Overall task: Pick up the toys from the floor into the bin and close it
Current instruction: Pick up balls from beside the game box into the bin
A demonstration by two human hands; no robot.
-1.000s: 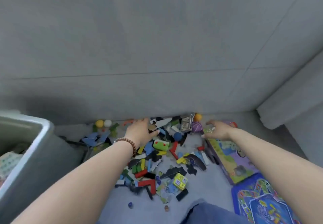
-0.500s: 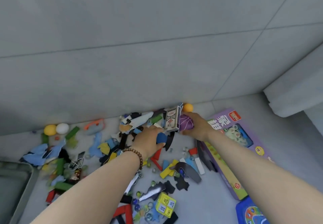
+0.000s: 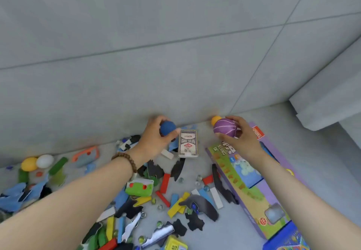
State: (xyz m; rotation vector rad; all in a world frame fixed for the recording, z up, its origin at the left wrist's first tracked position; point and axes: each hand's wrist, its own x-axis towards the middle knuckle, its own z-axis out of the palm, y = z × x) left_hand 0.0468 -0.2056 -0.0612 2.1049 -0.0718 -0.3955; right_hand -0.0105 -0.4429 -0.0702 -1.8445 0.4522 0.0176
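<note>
Grey tiled wall [image 3: 175,54] behind; grey ledge [image 3: 330,101] far right.

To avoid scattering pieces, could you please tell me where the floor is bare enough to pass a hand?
Bare floor lies right of the purple game box, beside the grey ledge. A gap runs between the card deck and that box. Left of the deck is crowded.
</note>
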